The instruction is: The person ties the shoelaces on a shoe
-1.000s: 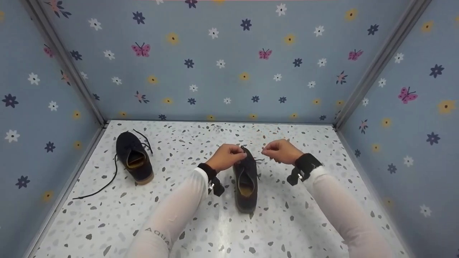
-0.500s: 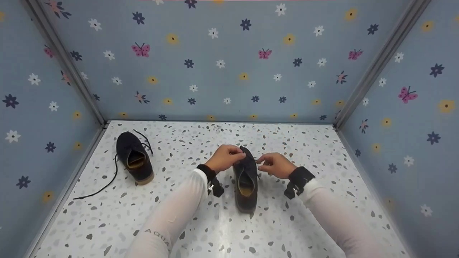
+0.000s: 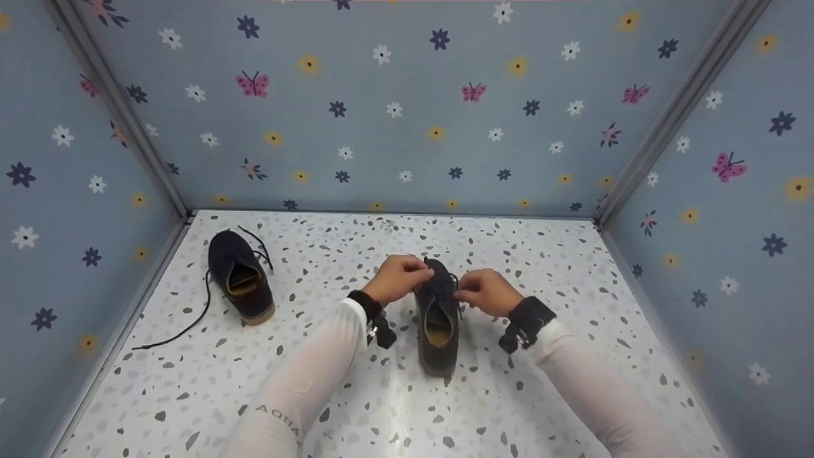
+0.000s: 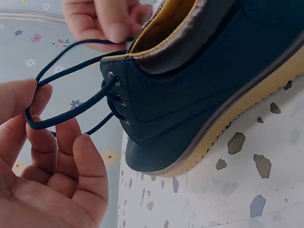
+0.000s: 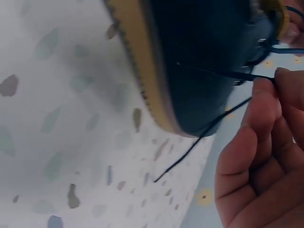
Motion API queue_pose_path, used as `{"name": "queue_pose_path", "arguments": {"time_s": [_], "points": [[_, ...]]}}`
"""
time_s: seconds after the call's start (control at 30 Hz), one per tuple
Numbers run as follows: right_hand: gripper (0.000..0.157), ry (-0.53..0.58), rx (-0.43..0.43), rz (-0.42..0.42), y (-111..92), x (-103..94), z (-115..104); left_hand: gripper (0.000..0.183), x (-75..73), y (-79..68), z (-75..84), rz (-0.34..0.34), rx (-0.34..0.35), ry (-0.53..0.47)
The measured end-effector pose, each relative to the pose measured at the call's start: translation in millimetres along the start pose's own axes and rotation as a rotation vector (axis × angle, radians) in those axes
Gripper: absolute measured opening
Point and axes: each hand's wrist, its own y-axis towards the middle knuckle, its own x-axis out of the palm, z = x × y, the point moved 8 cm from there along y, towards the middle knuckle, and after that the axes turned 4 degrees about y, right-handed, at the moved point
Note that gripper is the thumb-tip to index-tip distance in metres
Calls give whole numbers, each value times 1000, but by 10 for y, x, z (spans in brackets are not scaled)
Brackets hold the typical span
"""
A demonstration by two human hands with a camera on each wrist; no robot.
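A dark navy lace-up shoe (image 3: 439, 346) with a tan sole stands on the speckled surface, toe pointing away from me. At its left side, near the laces, my left hand (image 3: 399, 278) pinches a loop of the dark shoelace (image 4: 71, 114), which runs out from the metal eyelets. My right hand (image 3: 488, 292) is on the shoe's right side. Its thumb and finger pinch another part of the lace (image 5: 237, 75), and a loose tip hangs down beside the toe. In the left wrist view, the right hand's fingers (image 4: 111, 21) show behind the shoe's collar.
A matching second shoe (image 3: 251, 299) stands at the left, its long lace (image 3: 191, 327) trailing over the white speckled surface (image 3: 331, 254). Blue patterned panels (image 3: 407, 121) enclose the back and both sides.
My right hand has come left and toward me, from apart from the shoe to close beside it, and now pinches the lace there. The left hand has hardly moved.
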Motion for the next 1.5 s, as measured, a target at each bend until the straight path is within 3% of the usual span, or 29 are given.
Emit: {"name": "queue_pose_path", "arguments": {"time_s": [0.2,0.33,0.5,0.73,0.9,1.03,1.17,1.5], "points": [[12,124,22,-15,-81,-107,-177,16,-1,-7,18,17,11,-35],[14,216,20,28,-107,-122,-237,16,14,-18,19,6,-3,-72],[10,243,-82,129,-145,-94,-305,17,29,-8,15,7,-7,-86],[3,-87,-362,275,-271,-61,-538,17,19,-13,4,5,-8,-74],[3,-315,-521,276,-349,41,-683,17,-2,-33,10,3,4,-62],[5,-422,-606,267,-404,125,-722,16,2,-33,-13,2,6,-56],[10,-457,-605,240,-410,193,-696,16,14,-44,-36,-3,6,-43],[9,-418,-440,178,-309,243,-512,13,30,-101,-133,-49,22,27]]}}
